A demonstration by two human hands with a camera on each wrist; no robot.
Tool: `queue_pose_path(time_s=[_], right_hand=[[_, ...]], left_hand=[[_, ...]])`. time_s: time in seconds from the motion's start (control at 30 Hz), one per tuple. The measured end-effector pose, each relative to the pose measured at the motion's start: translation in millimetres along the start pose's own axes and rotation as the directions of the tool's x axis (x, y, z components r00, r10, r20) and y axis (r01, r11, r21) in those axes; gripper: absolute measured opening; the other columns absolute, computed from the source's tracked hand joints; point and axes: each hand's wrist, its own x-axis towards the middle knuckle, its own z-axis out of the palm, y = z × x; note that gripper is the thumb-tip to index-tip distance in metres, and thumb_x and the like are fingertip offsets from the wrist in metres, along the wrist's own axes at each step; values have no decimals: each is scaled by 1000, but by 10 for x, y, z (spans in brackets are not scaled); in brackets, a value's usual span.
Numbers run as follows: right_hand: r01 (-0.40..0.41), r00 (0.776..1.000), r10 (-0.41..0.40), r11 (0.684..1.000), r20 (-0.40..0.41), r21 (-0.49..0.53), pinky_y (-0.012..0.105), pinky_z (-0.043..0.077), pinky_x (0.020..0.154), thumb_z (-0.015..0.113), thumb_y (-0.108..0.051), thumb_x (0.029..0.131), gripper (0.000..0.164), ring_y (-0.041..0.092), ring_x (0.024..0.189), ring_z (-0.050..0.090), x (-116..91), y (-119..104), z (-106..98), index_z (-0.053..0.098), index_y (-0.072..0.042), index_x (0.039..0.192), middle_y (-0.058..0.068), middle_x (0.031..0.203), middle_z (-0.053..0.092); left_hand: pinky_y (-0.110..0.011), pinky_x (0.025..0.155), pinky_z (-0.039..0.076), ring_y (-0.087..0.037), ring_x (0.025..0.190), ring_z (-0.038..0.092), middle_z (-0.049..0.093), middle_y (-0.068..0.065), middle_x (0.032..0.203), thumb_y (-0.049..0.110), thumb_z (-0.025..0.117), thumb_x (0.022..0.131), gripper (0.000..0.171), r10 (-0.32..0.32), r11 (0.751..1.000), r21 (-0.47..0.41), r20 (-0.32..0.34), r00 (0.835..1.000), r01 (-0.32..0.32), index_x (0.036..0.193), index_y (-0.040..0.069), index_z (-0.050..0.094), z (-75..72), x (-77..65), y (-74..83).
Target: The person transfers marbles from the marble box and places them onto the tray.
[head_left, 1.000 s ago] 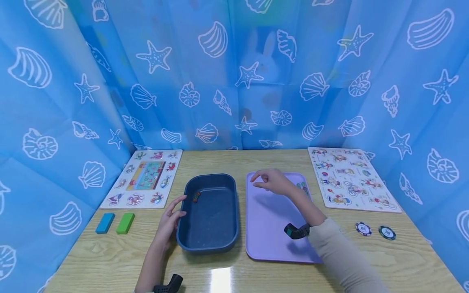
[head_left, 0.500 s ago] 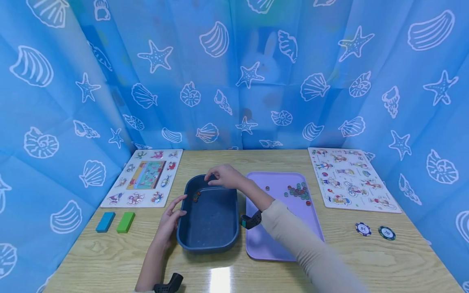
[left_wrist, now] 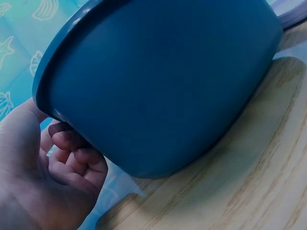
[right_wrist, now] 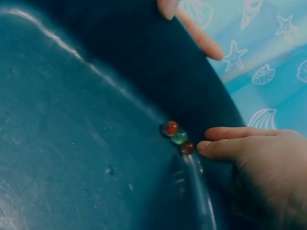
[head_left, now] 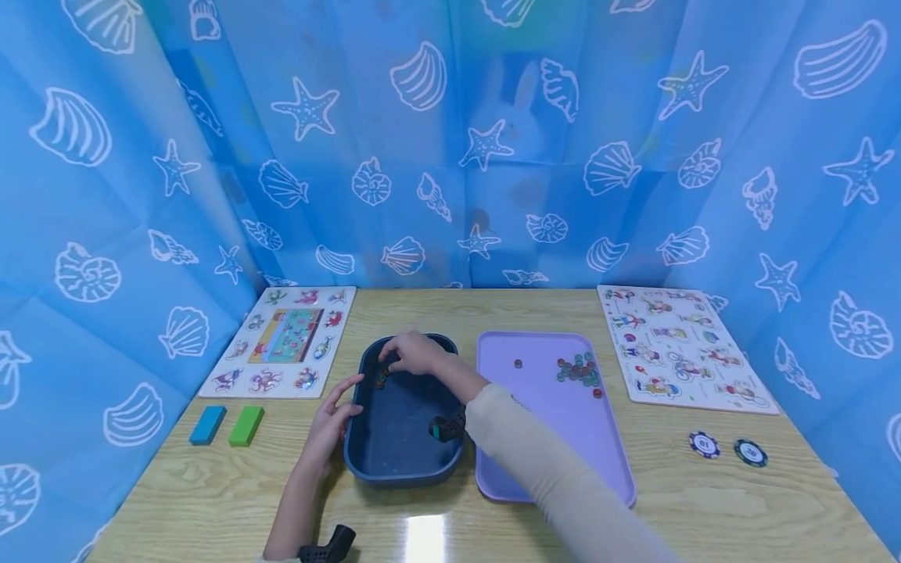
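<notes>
A deep dark-blue plastic basin (head_left: 401,446) stands mid-table. My left hand (head_left: 332,422) grips its left rim; in the left wrist view, this hand (left_wrist: 67,177) has fingers curled under the rim, outside the wall. My right hand (head_left: 415,353) reaches inside the basin's far left part. In the right wrist view, the right hand (right_wrist: 264,158) has thumb and index finger pinched together, their tips right at a reddish glass marble (right_wrist: 187,147). That marble lines up with a green marble (right_wrist: 179,137) and an orange-red marble (right_wrist: 171,127) along the floor's edge.
Right of the basin lies a shallow purple tray (head_left: 542,461) with several red and green marbles (head_left: 580,369) in its far right corner. Blue (head_left: 207,425) and green blocks (head_left: 246,426), picture boards (head_left: 288,336) and poker chips (head_left: 704,444) lie at the sides. A curtain (head_left: 450,156) closes the back.
My right hand has moved left from over the purple tray and down into the basin, beside the marbles there. My left hand stays on the basin's rim.
</notes>
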Motion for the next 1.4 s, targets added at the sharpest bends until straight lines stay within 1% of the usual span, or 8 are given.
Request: queue_pose_path(time_s=[0.13, 0.27, 0.47, 0.7, 0.87, 1.1, 1.2, 1.4], right_hand=[[-26, 999, 27, 999, 38, -41, 23, 43, 63, 59, -27, 85, 25, 12, 70, 55, 18, 19, 62, 63, -25, 110, -4, 86, 61], [-47, 996, 52, 997, 70, -60, 29, 44, 80, 62, -32, 82, 22, 11, 92, 55, 24, 31, 104, 64, -29, 103, -9, 106, 59], [-52, 995, 52, 999, 85, -6, 25, 43, 69, 66, -32, 78, 7, 6, 74, 53, -15, 37, 93, 65, -31, 85, -13, 89, 58], [93, 995, -92, 993, -28, 67, 22, 37, 57, 64, -27, 81, 14, 10, 59, 45, -207, 8, -136, 66, -20, 94, -6, 74, 55], [105, 990, -92, 987, -107, 122, 22, 32, 54, 62, -28, 83, 16, 11, 54, 37, -428, 71, -299, 65, -20, 96, -4, 64, 46], [97, 976, -61, 982, -211, 164, 22, 27, 51, 61, -34, 82, 15, 10, 50, 31, -858, 396, -446, 64, -26, 94, -6, 62, 48], [72, 967, -24, 981, -254, 181, 24, 27, 49, 62, -31, 82, 12, 11, 48, 29, -1065, 592, -478, 64, -26, 93, -4, 54, 40], [-23, 958, 85, 975, -272, 223, 25, 27, 47, 64, -23, 81, 14, 11, 47, 28, -1452, 1061, -464, 66, -17, 94, -3, 52, 37]], left_hand=[[-20, 44, 30, -8, 43, 34, 34, 6, 52, 10, 51, 84, 45, -19, 1000, -4, 12, 1000, 19, 125, 30, 48, -2, 16, 2], [-21, 43, 30, -8, 43, 34, 34, 6, 53, 10, 50, 85, 46, -22, 1000, 0, 21, 1000, 22, 127, 29, 47, -10, 23, 1], [-20, 43, 29, -8, 42, 34, 35, 6, 52, 10, 51, 84, 46, -26, 1000, -7, 8, 1000, 26, 124, 31, 48, -5, 11, 2], [-20, 44, 30, -9, 44, 34, 34, 6, 53, 12, 50, 83, 45, -1, 1000, 22, -6, 1000, 1, 124, 31, 48, 5, -8, -15], [-20, 44, 30, -9, 44, 34, 33, 7, 53, 13, 50, 83, 45, 3, 1000, 26, -16, 1000, -3, 124, 32, 48, 8, -8, -10], [-20, 43, 29, -8, 41, 32, 32, 7, 51, 11, 50, 83, 47, -14, 999, 29, -2, 1000, 14, 125, 31, 47, 10, -28, 26], [-20, 43, 30, -8, 41, 33, 32, 7, 50, 11, 50, 84, 47, -27, 999, 28, 8, 1000, 27, 127, 30, 46, 14, -56, 69], [-20, 44, 30, -7, 40, 33, 33, 7, 49, 9, 48, 85, 48, -27, 999, 30, 25, 999, 26, 130, 25, 43, 63, -150, 177]])
